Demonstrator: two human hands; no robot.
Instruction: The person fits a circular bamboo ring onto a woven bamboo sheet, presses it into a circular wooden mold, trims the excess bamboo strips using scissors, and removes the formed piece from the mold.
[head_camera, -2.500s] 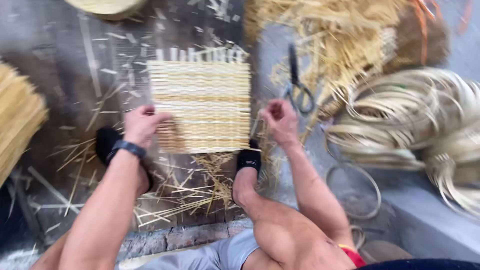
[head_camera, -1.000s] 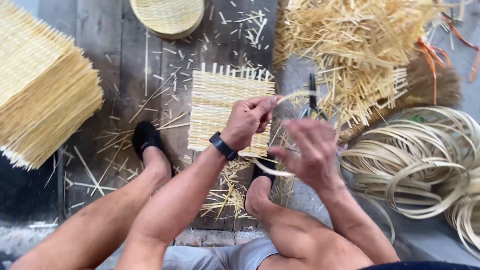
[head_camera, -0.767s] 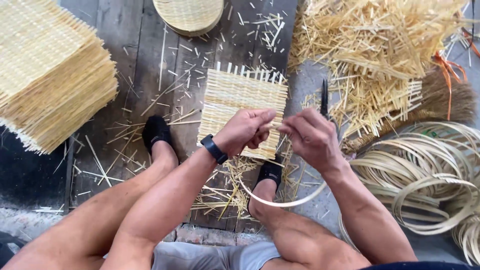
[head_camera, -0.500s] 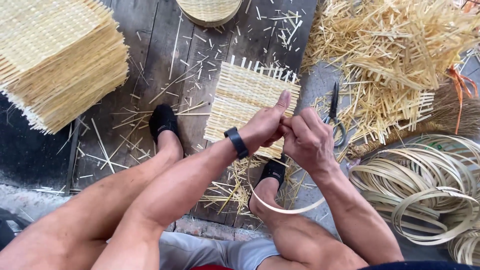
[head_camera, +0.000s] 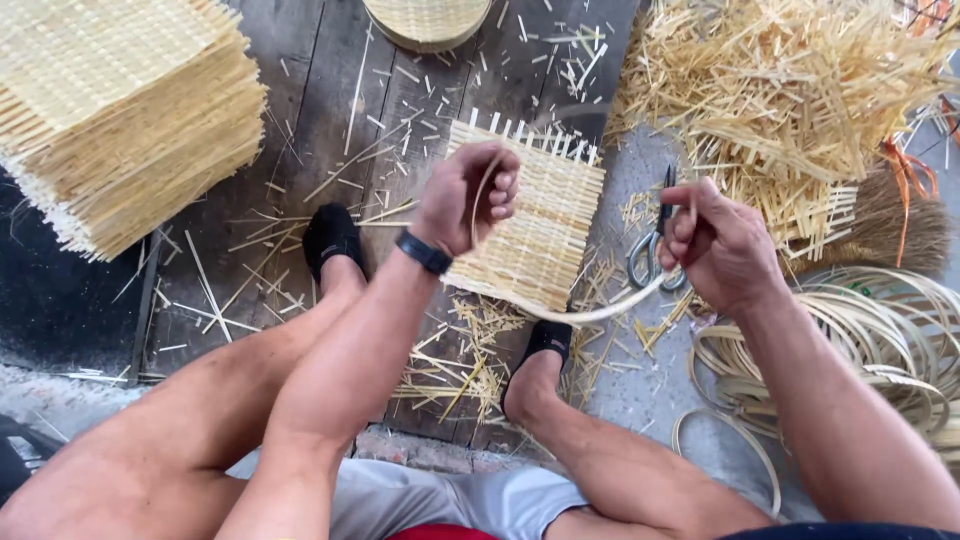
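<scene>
My left hand (head_camera: 468, 196) and my right hand (head_camera: 718, 240) each grip one end of a long pale bamboo strip (head_camera: 570, 314), which sags in a curve between them. Both hands hover above a square woven bamboo mat (head_camera: 545, 230) lying on the dark wooden boards. A black band is on my left wrist. My two feet in black socks rest on the boards, one left of the mat and one at its near edge.
A tall stack of woven mats (head_camera: 120, 110) sits at the left. Scissors (head_camera: 652, 250) lie right of the mat. A heap of bamboo offcuts (head_camera: 790, 90) fills the upper right, coiled bamboo strips (head_camera: 880, 340) lie at right, and a round woven basket (head_camera: 428, 20) is at top.
My hands were close together on the strip over the mat's right edge; now they have drawn apart, left hand up over the mat, right hand out toward the scissors, stretching the strip between them.
</scene>
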